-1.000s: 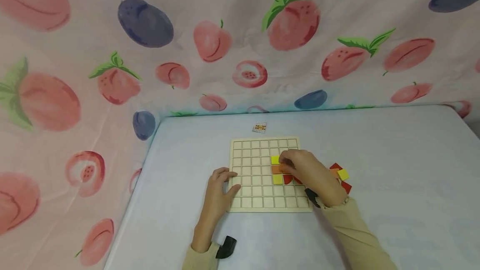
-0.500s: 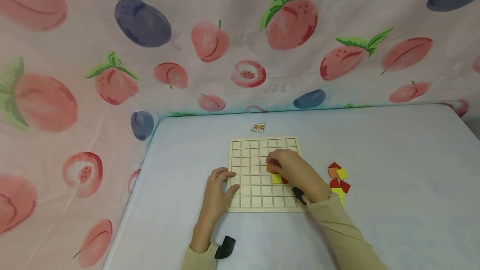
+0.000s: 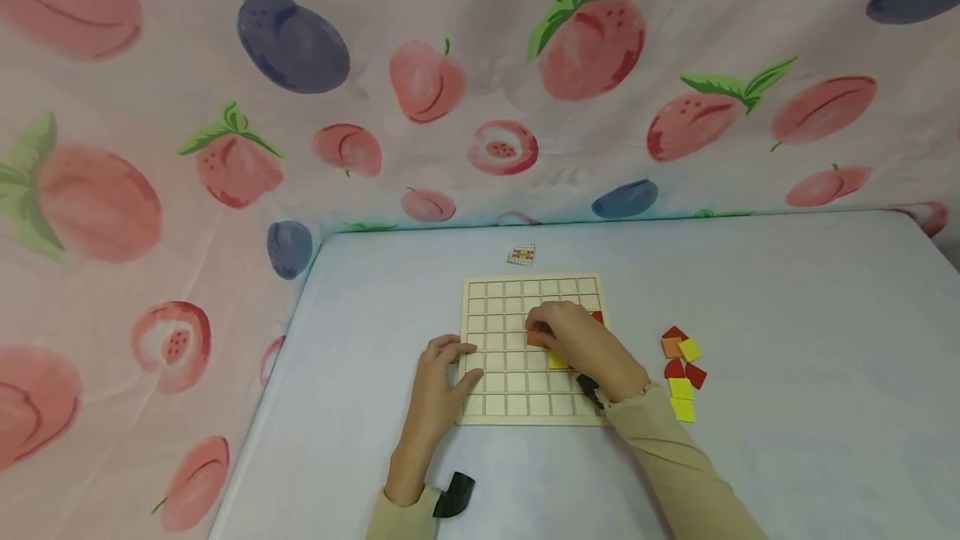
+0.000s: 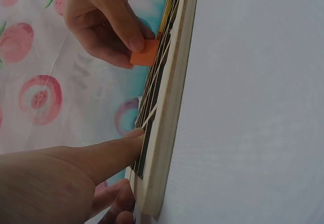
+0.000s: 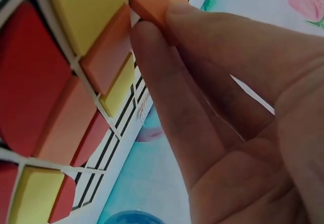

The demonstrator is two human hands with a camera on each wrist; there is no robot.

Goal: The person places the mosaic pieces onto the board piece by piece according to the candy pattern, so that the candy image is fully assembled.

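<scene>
My right hand (image 3: pixel 588 344) is over the middle of a pale wooden grid board (image 3: pixel 495 402). Its thumb and fingers pinch an orange square tile (image 5: pixel 157 4) close over the grid, left of the laid tiles. In the right wrist view, a yellow tile (image 5: pixel 91 11), another orange tile (image 5: pixel 109 52) and red pieces (image 5: pixel 33 77) sit in the board's cells; in the head view the hand covers most of these. At the board's left edge rests my left hand (image 3: pixel 435 382), thumb and fingers spread apart, fingertips on the frame.
Loose tiles lie right of the board: red pieces (image 3: pixel 696 375), an orange square (image 3: pixel 671 347) and yellow squares (image 3: pixel 681 388). A small pattern card (image 3: pixel 522 254) lies beyond the board's far edge. A fruit-print cloth (image 3: pixel 450 140) hangs behind the white table (image 3: pixel 810 373).
My right hand has moved left across the board with the orange tile, uncovering more of the loose tiles at the right. The left hand keeps its place on the board's edge.
</scene>
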